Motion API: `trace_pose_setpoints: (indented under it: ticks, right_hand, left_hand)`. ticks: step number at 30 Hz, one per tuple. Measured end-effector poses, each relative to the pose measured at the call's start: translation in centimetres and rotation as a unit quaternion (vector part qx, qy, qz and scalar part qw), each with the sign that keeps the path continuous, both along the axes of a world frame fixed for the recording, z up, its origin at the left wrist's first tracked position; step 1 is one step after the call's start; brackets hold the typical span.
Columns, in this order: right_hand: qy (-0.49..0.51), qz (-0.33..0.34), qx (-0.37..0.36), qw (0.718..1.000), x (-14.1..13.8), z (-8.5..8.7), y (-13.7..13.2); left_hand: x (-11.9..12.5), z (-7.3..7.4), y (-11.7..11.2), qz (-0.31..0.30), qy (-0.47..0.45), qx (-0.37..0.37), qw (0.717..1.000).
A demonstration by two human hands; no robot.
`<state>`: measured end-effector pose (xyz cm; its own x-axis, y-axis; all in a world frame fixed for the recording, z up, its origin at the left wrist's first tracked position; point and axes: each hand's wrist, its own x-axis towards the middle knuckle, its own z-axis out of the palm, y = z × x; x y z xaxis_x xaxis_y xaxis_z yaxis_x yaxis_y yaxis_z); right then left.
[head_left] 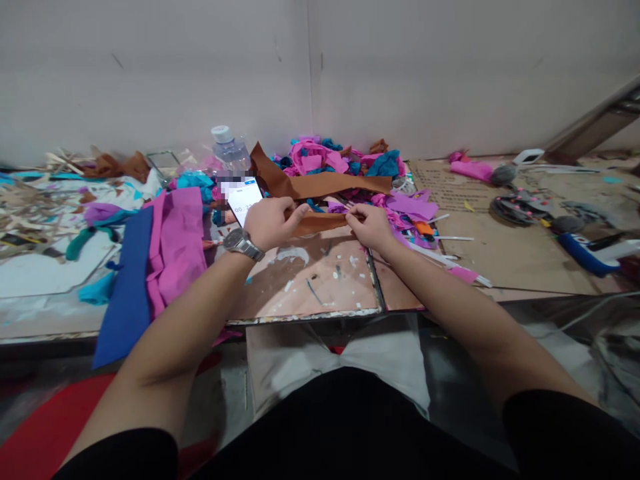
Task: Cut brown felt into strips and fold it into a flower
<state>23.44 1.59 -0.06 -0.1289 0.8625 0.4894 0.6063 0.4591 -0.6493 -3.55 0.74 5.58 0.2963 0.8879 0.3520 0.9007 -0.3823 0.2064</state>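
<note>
A narrow brown strip [320, 223], which looks like crepe paper, stretches between my two hands just above the worktable. My left hand [275, 223] is closed on its left end, thumb on top. At the other end, my right hand [373, 227] pinches the strip between thumb and fingertips; a thin stick seems to show by these fingers, too small to be sure. Just beyond lies a longer brown piece [335, 187] with its left end standing up. A lit phone [245, 200] showing a timer leans behind my left hand, partly covered by it.
Blue [125, 280] and pink sheets [180, 233] hang toward the table's front edge at left. Behind are a clear bottle [230, 150] and a colourful scrap heap [320, 157]. Green-handled pliers [80, 243] lie left; cardboard [480, 233], white sticks [455, 238] and a blue-and-white tool [590, 253] right.
</note>
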Motion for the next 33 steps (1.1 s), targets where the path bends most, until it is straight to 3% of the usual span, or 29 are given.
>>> trace_pose_setpoints:
  ticks: [12,19,27,33]
  right_hand:
    - [-0.025,-0.042,0.003,0.999,0.5,0.0,0.3]
    - [-0.033,-0.077,0.0,0.996,1.0,-0.3,0.7]
    - [-0.086,0.053,0.01,0.995,-0.3,0.3,-0.4]
    - [-0.106,0.132,0.03,0.985,-1.2,0.4,-1.2]
  left_hand:
    - [-0.2,-0.1,0.2,0.035,0.025,-0.004,0.999]
    - [-0.1,0.2,-0.1,0.031,0.016,0.038,0.999]
    - [1.0,-0.3,-0.7,-0.026,0.038,-0.012,0.999]
    - [1.8,-1.3,-1.1,-0.171,0.061,-0.08,0.98]
